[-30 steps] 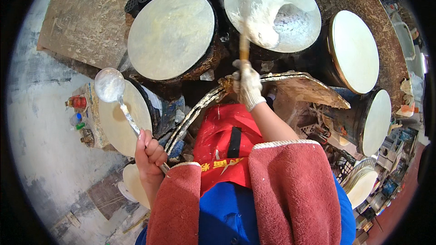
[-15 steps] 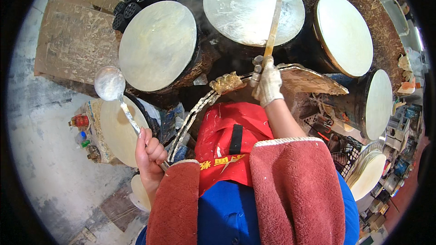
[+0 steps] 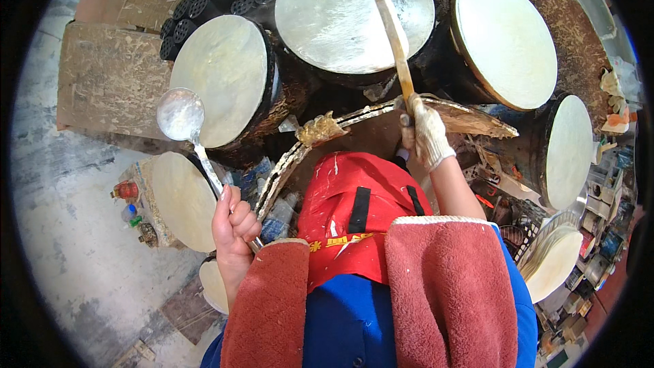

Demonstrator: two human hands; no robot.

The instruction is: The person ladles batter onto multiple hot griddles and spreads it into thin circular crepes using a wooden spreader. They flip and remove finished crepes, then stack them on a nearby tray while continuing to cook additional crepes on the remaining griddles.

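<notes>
Right hand (image 3: 426, 133), in a white glove, is clenched round the lower end of a long wooden spreader (image 3: 392, 34). The blade slants up and slightly left, its tip lying over the middle round griddle (image 3: 354, 13), which is coated with pale batter. Right forearm runs up from a red towelling sleeve guard, elbow bent, wrist just past the curved cardboard shield (image 3: 300, 150).

Left hand (image 3: 235, 228), bare, grips the handle of a metal ladle (image 3: 180, 114) low down. The bowl is held up and out to the left, near the edge of the left griddle (image 3: 221, 78), w/ a whitish film inside. Left arm is tucked close to the body.

Risks, as I judge them: the spreader is held at its far end, so a little wrist wobble could dig the blade in and tear the thin sheet. The ladle bowl tilts over floor and bottles; leftover batter could drip there. The red apron (image 3: 354, 211) sits close to the hot drums.
</notes>
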